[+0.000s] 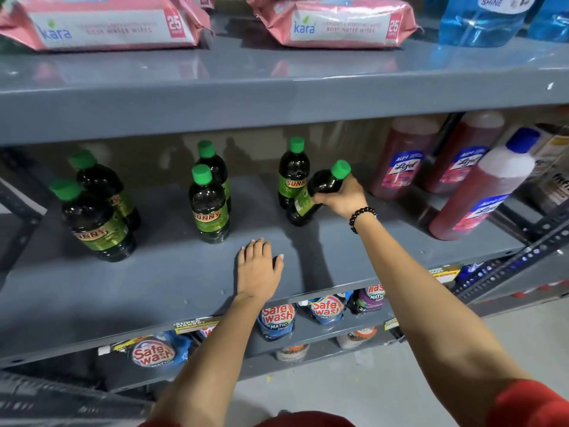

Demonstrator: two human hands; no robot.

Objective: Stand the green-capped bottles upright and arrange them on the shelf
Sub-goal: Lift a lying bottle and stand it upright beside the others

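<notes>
Several dark bottles with green caps and green labels stand on the grey middle shelf. Two stand at the left, one behind the other. Two more stand in the middle, also one behind the other. One stands upright further right. My right hand grips a sixth bottle by its upper body; that bottle is tilted with its cap up and to the right, and it leans close to the upright one. My left hand lies flat on the shelf, palm down, fingers apart, holding nothing.
Red Lizol bottles stand and lean at the right of the same shelf, close to my right hand. Pink wipe packs and a blue bottle sit on the shelf above. Safewash pouches fill the shelf below.
</notes>
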